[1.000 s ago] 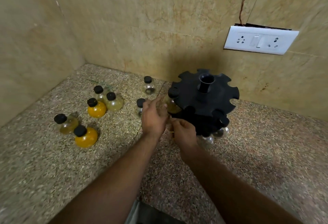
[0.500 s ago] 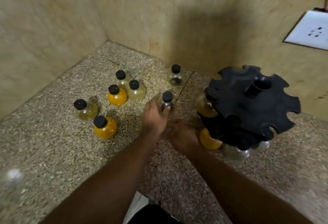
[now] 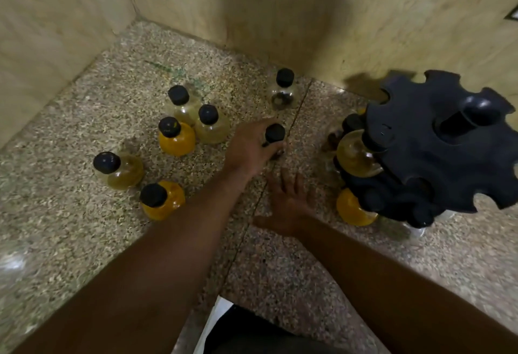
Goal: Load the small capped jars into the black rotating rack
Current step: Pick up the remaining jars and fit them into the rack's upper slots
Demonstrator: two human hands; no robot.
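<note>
Handling judgement: each jar is appearing to be clear glass or hard plastic, round-bellied, narrow-necked and black-capped. It is therefore likely behaving as rigid, smooth and somewhat slippery, and breakable if glass. Filled jars are probably weighing more than the near-empty ones. The neck just under the cap is offering the surest hold, and it is apparently the part that is seating in the rack's notches.

The left hand (image 3: 249,151) is wrapping round the clear jar (image 3: 274,132) below its cap, at counter level, between the loose jars (image 3: 210,125) and the black rotating rack (image 3: 437,154). Whether this jar is lifting clear cannot be told. The right hand (image 3: 291,202) is lying low over the counter with fingers spread, holding nothing, near the rack's base.

A pale jar (image 3: 354,154) and an orange jar (image 3: 353,210) are hanging in the rack's near side.

The counter (image 3: 84,255) is showing speckled polished stone with a seam running under the hands, so it is giving no cushioning to a dropped jar. Beige tiled walls (image 3: 280,3) are meeting in a corner behind the jars, confining the working space.
</note>
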